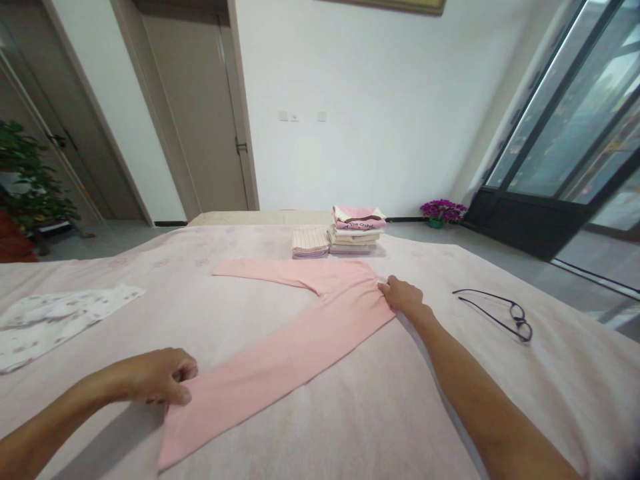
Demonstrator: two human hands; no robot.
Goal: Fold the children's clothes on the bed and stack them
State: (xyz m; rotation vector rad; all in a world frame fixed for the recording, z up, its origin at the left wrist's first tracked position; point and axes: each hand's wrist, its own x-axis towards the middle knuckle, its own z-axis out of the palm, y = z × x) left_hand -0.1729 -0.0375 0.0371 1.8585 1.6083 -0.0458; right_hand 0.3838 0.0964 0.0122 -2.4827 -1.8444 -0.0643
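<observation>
A pair of pink pants point(290, 340) lies spread on the pale pink bed cover, its two legs pointing left and apart from each other. At the hem of the nearer leg, my left hand point(160, 377) is closed with thumb and fingers on the cloth's edge. My right hand point(403, 293) pinches the waistband at the right end, where a small white label shows beside the fingertips. The fingers of my left hand are partly hidden behind the thumb and knuckles.
Behind the pants stand a tall stack of folded clothes point(356, 233) and a shorter striped folded pile point(310, 243). Eyeglasses point(517, 320) rest on the bed cover point(380, 400) to the right. A white patterned garment point(60, 320) lies at the left.
</observation>
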